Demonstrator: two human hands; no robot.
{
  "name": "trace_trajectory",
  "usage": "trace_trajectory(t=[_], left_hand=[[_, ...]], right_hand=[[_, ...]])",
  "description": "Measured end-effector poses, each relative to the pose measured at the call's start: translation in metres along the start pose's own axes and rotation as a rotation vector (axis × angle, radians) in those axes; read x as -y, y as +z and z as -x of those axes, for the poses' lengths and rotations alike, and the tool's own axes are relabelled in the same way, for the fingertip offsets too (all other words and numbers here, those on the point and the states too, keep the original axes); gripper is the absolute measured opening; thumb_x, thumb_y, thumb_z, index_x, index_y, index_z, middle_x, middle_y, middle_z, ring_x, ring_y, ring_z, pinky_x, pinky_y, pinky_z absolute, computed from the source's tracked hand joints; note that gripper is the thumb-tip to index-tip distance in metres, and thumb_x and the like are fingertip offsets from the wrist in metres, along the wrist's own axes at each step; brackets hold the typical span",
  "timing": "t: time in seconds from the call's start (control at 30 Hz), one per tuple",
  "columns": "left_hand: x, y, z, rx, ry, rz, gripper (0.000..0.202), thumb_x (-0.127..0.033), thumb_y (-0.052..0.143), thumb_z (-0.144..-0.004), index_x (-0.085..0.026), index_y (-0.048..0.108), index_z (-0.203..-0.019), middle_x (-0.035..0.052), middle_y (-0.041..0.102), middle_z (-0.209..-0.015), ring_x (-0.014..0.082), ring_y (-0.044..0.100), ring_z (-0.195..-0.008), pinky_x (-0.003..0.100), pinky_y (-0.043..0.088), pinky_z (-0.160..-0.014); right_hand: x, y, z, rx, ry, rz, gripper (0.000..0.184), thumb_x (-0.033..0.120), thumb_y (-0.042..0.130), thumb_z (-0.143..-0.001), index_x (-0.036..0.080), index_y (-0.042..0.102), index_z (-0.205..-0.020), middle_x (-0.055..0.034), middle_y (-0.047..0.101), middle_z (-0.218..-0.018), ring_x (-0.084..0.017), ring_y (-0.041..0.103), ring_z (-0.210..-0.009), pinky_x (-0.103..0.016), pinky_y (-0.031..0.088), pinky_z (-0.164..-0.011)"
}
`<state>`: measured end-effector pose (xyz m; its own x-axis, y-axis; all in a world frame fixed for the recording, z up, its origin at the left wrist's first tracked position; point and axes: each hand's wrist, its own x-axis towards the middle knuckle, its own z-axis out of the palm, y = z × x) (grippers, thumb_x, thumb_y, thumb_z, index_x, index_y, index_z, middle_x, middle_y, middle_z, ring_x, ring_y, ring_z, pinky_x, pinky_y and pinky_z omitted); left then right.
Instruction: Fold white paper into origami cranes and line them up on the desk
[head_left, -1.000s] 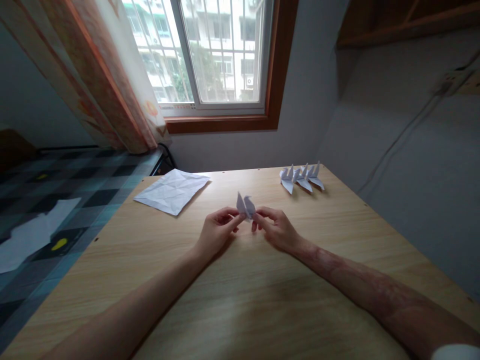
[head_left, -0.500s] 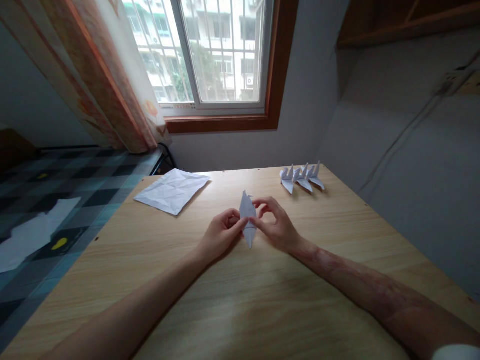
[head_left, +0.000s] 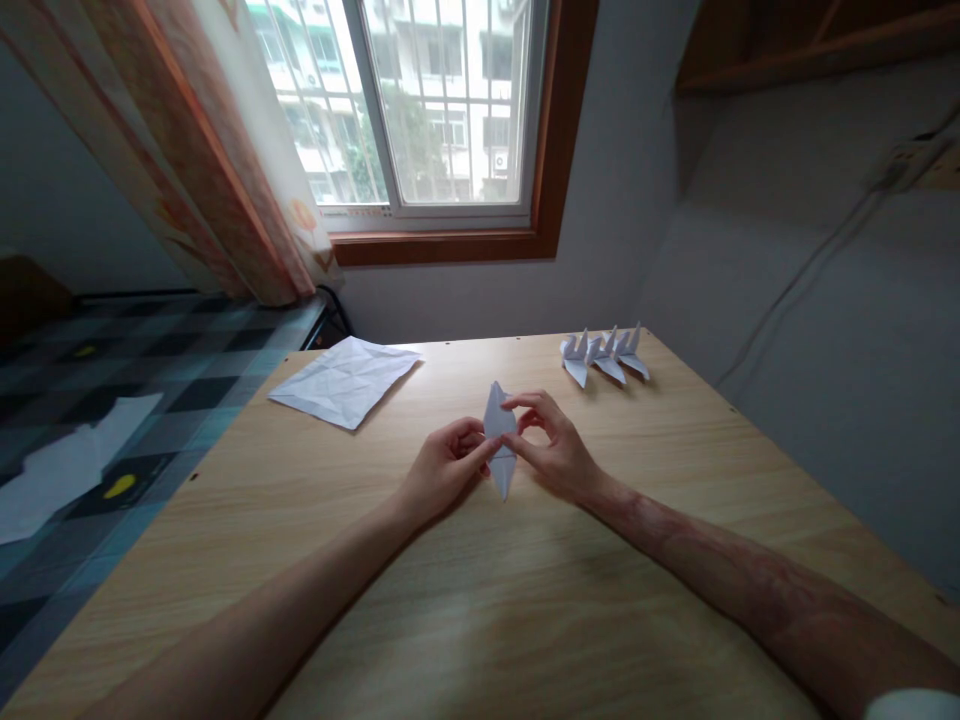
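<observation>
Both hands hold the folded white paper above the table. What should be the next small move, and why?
Probably fold the upper flap down with the right hand while the left hand steadies it: the folded paper is a narrow diamond pinched between both, right fingers at its upper part.

The middle of the folded paper (head_left: 496, 415) is covered by the fingers (head_left: 472, 460) of the left hand (head_left: 442, 470) and the right hand (head_left: 555, 455), so its creases there cannot be seen. Both forearms (head_left: 300, 610) leave the picture at its bottom edge, and the near edge of the counter (head_left: 480, 620) is cut off there too. The small paper figures (head_left: 604, 358) at the far right corner of the counter are too small to count with certainty.
</observation>
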<state>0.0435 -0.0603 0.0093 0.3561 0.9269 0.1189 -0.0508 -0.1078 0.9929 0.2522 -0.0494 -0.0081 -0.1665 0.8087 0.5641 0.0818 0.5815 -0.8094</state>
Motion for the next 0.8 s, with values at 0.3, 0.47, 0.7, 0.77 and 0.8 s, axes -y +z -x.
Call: trace_trajectory(t=[0.3, 0.47, 0.7, 0.77, 0.8], left_hand=[[0.0020, -0.0027, 0.0013, 0.053, 0.001, -0.060, 0.041, -0.054, 0.085, -0.094, -0.016, 0.075, -0.104, -0.0018, 0.066, -0.072, 0.0094, 0.052, -0.055, 0.021, 0.037, -0.051], [0.0057, -0.0044, -0.0028, 0.015, 0.007, 0.014, 0.043, -0.055, 0.086, -0.091, -0.016, 0.076, -0.105, 0.0004, 0.070, -0.074, 0.0128, 0.062, -0.058, 0.023, 0.048, -0.057], [-0.0019, -0.0057, -0.0051, -0.005, 0.011, 0.154, 0.036, -0.047, 0.084, -0.093, -0.014, 0.079, -0.107, 0.0085, 0.080, -0.098, 0.0189, 0.075, -0.078, 0.031, 0.062, -0.077], [-0.0011, -0.0064, -0.0048, -0.003, 0.009, 0.147, 0.036, -0.045, 0.085, -0.093, -0.015, 0.078, -0.110, 0.0086, 0.081, -0.099, 0.0199, 0.077, -0.082, 0.031, 0.063, -0.079], [0.0000, -0.0066, -0.0048, 0.007, 0.012, 0.141, 0.037, -0.044, 0.088, -0.091, -0.015, 0.077, -0.112, 0.0082, 0.081, -0.099, 0.0201, 0.077, -0.084, 0.031, 0.062, -0.079]], right_hand=[[-0.0050, 0.0004, -0.0005, -0.001, -0.027, -0.016, 0.024, 0.032, 0.080, -0.098, 0.028, 0.073, -0.121, -0.0067, 0.066, -0.125, -0.020, 0.067, -0.103, -0.035, 0.061, -0.090], [-0.0040, -0.0017, -0.0010, 0.045, -0.020, 0.017, 0.012, 0.037, 0.079, -0.101, 0.026, 0.082, -0.106, -0.0087, 0.068, -0.122, -0.025, 0.067, -0.119, -0.039, 0.058, -0.100], [-0.0014, -0.0023, -0.0014, 0.081, -0.017, -0.026, 0.019, 0.021, 0.072, -0.101, 0.030, 0.089, -0.100, -0.0067, 0.071, -0.119, -0.024, 0.070, -0.116, -0.039, 0.055, -0.103], [-0.0010, -0.0026, -0.0017, 0.095, 0.001, -0.026, 0.025, 0.018, 0.067, -0.100, 0.030, 0.089, -0.100, -0.0066, 0.071, -0.118, -0.024, 0.069, -0.116, -0.040, 0.055, -0.104], [-0.0006, -0.0030, -0.0018, 0.103, 0.012, -0.027, 0.028, 0.017, 0.065, -0.100, 0.030, 0.089, -0.100, -0.0066, 0.070, -0.118, -0.025, 0.068, -0.116, -0.041, 0.055, -0.104]])
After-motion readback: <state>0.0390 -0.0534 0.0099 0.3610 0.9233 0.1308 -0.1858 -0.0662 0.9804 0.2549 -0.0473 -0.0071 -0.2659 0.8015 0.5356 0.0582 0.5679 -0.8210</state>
